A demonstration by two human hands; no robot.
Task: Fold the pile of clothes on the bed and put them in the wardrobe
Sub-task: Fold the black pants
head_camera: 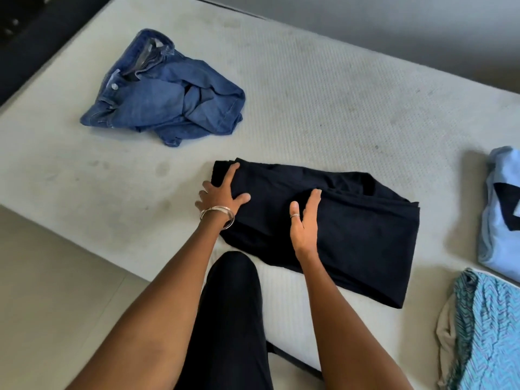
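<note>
The arms are bare, without sleeves. The left hand has thin silver bangles at its wrist, the right hand a silver thumb ring. The leg wears black trousers

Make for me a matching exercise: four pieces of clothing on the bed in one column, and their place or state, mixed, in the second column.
1. jeans
2. black garment
3. light blue top
4. zigzag cloth

a. under both hands
b. near right corner
c. crumpled, far left
d. right edge, past the zigzag one

Pairs: 1-c, 2-a, 3-d, 4-b
</note>
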